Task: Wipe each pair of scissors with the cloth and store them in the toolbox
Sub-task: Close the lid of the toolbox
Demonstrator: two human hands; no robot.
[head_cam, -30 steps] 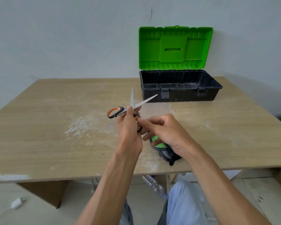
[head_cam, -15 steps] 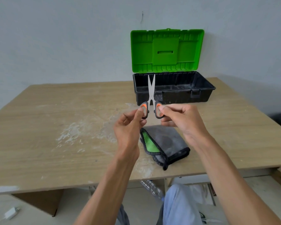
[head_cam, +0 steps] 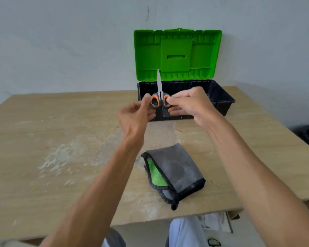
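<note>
Two bare forearms (head_cam: pixel 100 175); pale blue trousers (head_cam: pixel 184 234) over the knees

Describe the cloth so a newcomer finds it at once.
On the pale wooden table, in front of the open green-lidded black toolbox, lies a folded grey cloth near the person's edge. Its black trim and bright green lining set it apart.
</note>
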